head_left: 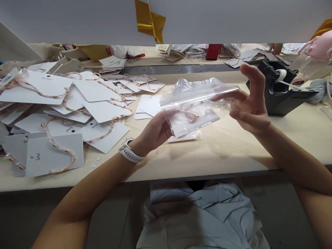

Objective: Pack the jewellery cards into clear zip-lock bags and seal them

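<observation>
My left hand (160, 129), with a white watch on the wrist, is closed on the lower left side of a clear plastic bag (178, 100). Inside the bag lies a white card (204, 121) with a small pink and gold piece of jewellery (193, 117). At the bag's right end is my right hand (250, 103), its fingers spread and the index finger raised and bent. One of its fingers stretches along the bag's upper edge; the thumb stands apart from it. Beneath the held bag, more clear plastic and a white card (183, 137) rest on the table.
White cards with beaded strands (54, 152) are heaped on the left. Plain white cards (147, 105) lie beside my left hand. A black tape dispenser (280, 93) and a pink-lidded bottle (315, 52) stand right. Beyond the bar, another person's hand (276, 47) shows under a white panel (77, 20).
</observation>
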